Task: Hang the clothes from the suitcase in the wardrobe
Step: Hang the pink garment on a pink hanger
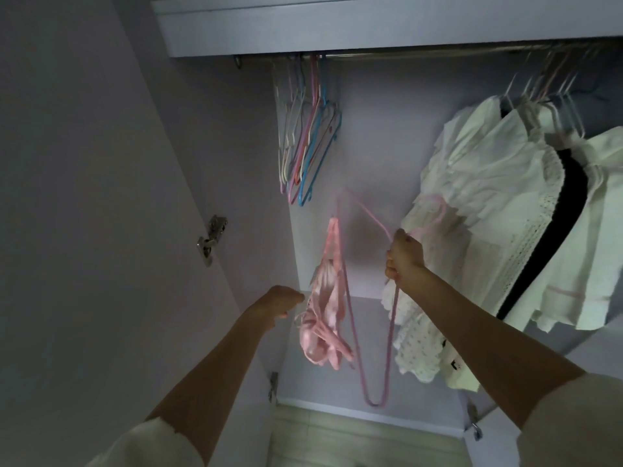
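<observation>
Up inside the open wardrobe [371, 163], seen from the head camera, a metal rail [438, 52] runs under the top shelf [269, 25] and carries two groups. At its left end hangs a tight bunch of empty hangers [308, 143] in white, pink and blue, too overlapped to count. Toward the right hang white garments [488, 197] on pale hangers, with one dark piece [569, 197] between them; their number cannot be told either. One pink hanger [374, 332], thin and tilted well off level, is off the rail and in front of the back panel, between the two groups. The right hand [404, 257] grips it near the neck, fingers curled closed round the wire, with the hook reaching toward the white clothes. One pink garment [325, 305], small, satiny and crumpled with thin straps and ribbon ties, hangs by a strap from the far end of that hanger. The left hand [281, 301] is just beside the garment's lower part, fingers curled; whether they pinch the fabric cannot be told. Two door hinges [210, 239] show on the left panel.
</observation>
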